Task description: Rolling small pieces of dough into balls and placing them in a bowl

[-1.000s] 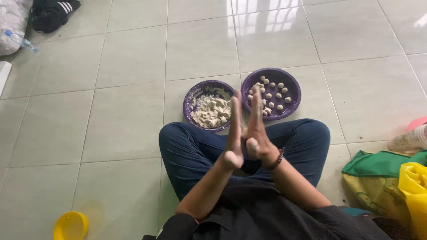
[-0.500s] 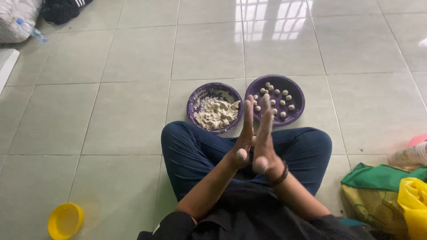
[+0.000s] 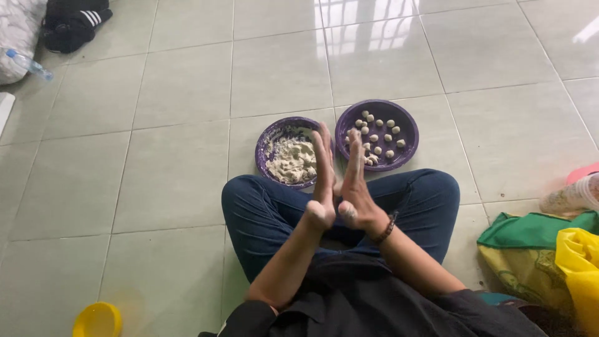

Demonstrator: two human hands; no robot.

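I sit cross-legged on a tiled floor in blue jeans. My left hand (image 3: 322,181) and my right hand (image 3: 355,184) are pressed palm to palm above my knees, fingers straight and pointing forward, dusted with white flour. Anything between the palms is hidden. Just beyond the fingertips stand two purple bowls. The left bowl (image 3: 262,150) holds a crumbly heap of pale dough (image 3: 292,161). The right bowl (image 3: 409,122) holds several small dough balls (image 3: 377,134). A dark band circles my right wrist.
A yellow lid (image 3: 97,320) lies at the near left. Green and yellow bags (image 3: 536,249) are piled at the right, with a pink-rimmed container (image 3: 583,181) behind them. A plastic bottle (image 3: 28,64), a white bag and dark clothing (image 3: 72,25) lie at the far left.
The palms have stayed together, sliding slightly against each other. The view has shifted, so the bowls and hands sit a little further right and lower.
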